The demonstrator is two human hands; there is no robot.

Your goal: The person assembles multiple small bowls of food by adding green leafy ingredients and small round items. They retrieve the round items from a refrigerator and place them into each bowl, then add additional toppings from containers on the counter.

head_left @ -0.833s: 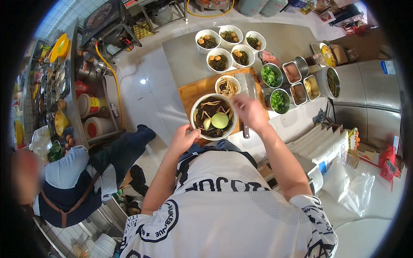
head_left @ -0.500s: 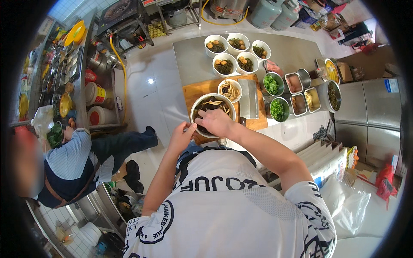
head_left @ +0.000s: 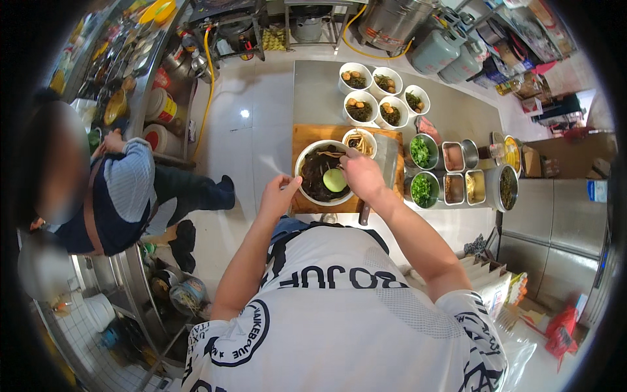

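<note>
A large white bowl (head_left: 298, 160) stands on the wooden cutting board (head_left: 313, 132), holding dark strips of food and a round pale-green piece (head_left: 335, 180). At its left rim my left hand (head_left: 281, 191) pinches the edge between thumb and fingers. My right hand (head_left: 362, 173) is over the bowl's right rim, fingers bent together; what they hold, if anything, is hidden. Just beyond those fingers is a smaller white bowl (head_left: 372, 138) with pale brown strips. A cleaver (head_left: 386, 153) lies on the board to the right, partly behind my right hand, its handle toward me.
Several white bowls (head_left: 360, 108) of dark greens with round golden pieces stand farther back on the steel table (head_left: 313, 85). Tubs of chopped greens (head_left: 421, 189) and small metal containers (head_left: 475, 187) line the right. A person (head_left: 117, 189) stands at the left by a shelf.
My right hand has come up out of the large bowl and moved to its right rim, uncovering the green piece. My left hand stays at the left rim. The view has shifted.
</note>
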